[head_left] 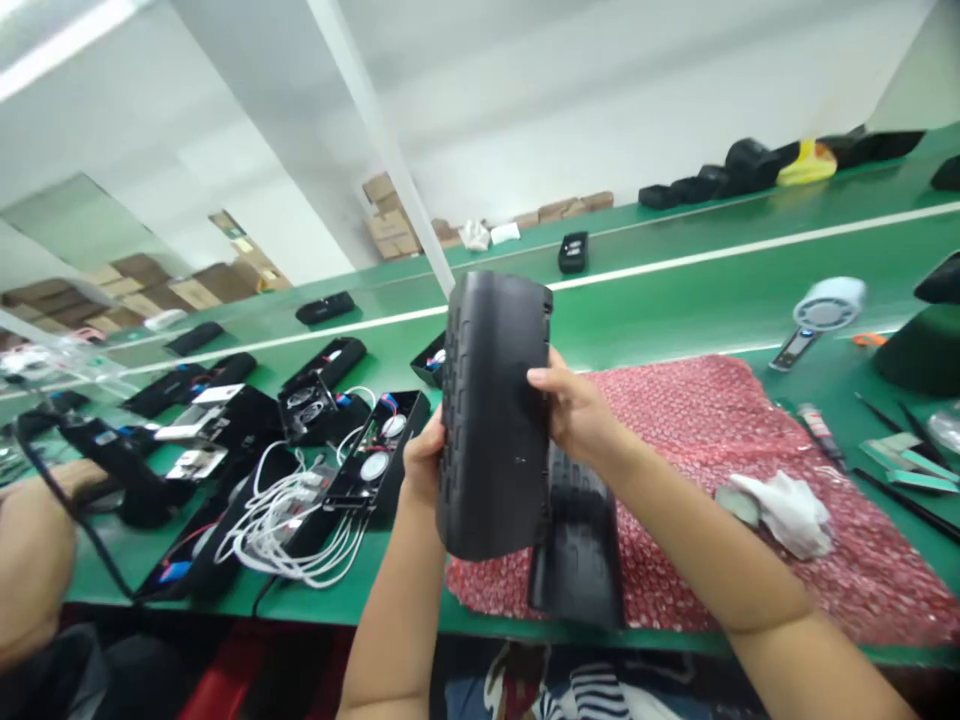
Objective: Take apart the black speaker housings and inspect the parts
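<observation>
Here, two hands hold one big black case up in the air.
The left hand (pixel 424 455) and the right hand (pixel 576 408) are closed on the long sides of the black case (pixel 495 415), one on each side. Just under the grip, another black case (pixel 581 560) lies on red bubble wrap (pixel 675 410). Right of the grip is a white cloth (pixel 791 512) on the wrap. Left of it, white wires (pixel 300 535) sit in a messy pile by an open black box (pixel 382 455). Past the grip, brown boxes (pixel 391 222) sit by the wall.
</observation>
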The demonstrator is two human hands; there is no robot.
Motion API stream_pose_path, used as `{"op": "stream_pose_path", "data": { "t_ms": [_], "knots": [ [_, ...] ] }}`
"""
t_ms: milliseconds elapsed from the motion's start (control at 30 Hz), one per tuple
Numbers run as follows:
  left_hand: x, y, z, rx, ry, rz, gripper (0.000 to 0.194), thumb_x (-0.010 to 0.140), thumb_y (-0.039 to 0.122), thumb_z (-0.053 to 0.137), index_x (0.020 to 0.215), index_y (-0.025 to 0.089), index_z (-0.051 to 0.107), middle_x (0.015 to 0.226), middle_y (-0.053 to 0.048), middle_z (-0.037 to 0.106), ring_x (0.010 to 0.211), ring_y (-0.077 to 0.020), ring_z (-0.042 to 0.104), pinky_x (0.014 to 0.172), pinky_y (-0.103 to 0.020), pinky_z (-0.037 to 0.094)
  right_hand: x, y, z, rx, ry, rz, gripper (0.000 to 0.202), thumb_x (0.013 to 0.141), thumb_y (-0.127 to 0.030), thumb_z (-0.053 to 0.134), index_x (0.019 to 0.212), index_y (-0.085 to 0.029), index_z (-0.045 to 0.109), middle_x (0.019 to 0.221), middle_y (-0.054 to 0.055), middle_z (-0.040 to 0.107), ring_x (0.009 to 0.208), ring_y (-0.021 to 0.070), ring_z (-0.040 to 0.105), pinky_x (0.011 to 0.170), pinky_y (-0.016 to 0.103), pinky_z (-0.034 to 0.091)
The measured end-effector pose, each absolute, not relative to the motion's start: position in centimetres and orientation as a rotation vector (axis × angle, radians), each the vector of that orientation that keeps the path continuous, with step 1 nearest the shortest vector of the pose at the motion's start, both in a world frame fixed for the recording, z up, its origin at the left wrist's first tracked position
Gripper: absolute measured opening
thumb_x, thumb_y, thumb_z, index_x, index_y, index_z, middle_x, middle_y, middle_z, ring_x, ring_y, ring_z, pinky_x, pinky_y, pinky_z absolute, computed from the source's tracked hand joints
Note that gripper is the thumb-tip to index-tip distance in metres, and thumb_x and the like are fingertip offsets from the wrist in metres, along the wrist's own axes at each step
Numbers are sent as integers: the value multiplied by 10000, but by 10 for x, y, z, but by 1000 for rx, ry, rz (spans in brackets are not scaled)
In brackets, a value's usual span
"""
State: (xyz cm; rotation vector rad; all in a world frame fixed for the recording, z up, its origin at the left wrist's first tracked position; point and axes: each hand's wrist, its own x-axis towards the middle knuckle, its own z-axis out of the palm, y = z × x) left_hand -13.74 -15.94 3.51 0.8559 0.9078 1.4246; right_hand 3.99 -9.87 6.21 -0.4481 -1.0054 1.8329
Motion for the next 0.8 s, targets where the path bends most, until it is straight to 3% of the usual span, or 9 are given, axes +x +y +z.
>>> {"op": "stream_pose_path", "data": {
  "t_ms": [100, 233, 333, 433, 500, 633, 800],
  "knots": [
    [-110, -144, 59, 942, 811, 1389, 691, 577, 411, 804, 1219, 241, 615, 815, -25, 726, 819, -286, 700, 867, -445, 559, 43, -95, 70, -350, -858, 1762, 640, 556, -317, 739, 1156, -273, 520, 1059, 12, 708, 972, 285, 677, 883, 461, 568],
    [-95, -127, 74, 962, 723, 1299, 719, 629, 324, 773, 1311, 215, 573, 824, -15, 738, 704, -227, 696, 803, -377, 579, 60, -90, 71, -365, -740, 1701, 585, 564, -310, 745, 1105, -268, 529, 954, 0, 714, 892, 277, 691, 835, 462, 585],
    [-91, -117, 80, 974, 680, 1259, 740, 642, 322, 775, 1341, 213, 558, 850, -15, 751, 708, -224, 703, 828, -384, 590, 72, -87, 75, -273, -742, 1700, 610, 567, -296, 761, 1122, -272, 511, 1019, 4, 705, 962, 280, 687, 903, 472, 569],
    [-86, -115, 82, 996, 691, 1239, 667, 676, 391, 757, 1298, 210, 597, 907, -40, 763, 857, -292, 724, 880, -431, 592, 81, -87, 79, -135, -861, 1685, 698, 530, -223, 779, 1165, -268, 493, 1118, 24, 689, 1066, 298, 664, 955, 483, 549],
    [-82, -118, 80, 986, 691, 1257, 593, 729, 444, 709, 1270, 218, 617, 976, -51, 768, 962, -327, 717, 912, -453, 588, 84, -88, 81, -113, -937, 1653, 767, 510, -172, 789, 1199, -278, 470, 1162, 33, 680, 1095, 309, 655, 948, 494, 553],
    [-81, -125, 74, 904, 650, 1304, 447, 829, 464, 607, 1207, 228, 647, 1039, -51, 766, 994, -306, 717, 947, -450, 583, 81, -92, 81, -141, -953, 1609, 770, 537, -164, 799, 1210, -295, 448, 1159, 32, 678, 1053, 304, 673, 896, 491, 578],
    [-90, -114, 77, 975, 705, 1211, 483, 706, 413, 713, 1137, 202, 665, 1009, -54, 761, 965, -321, 723, 926, -456, 590, 78, -92, 80, -181, -942, 1606, 752, 538, -165, 802, 1189, -285, 445, 1170, 33, 674, 1080, 304, 665, 944, 491, 562]
  ]
}}
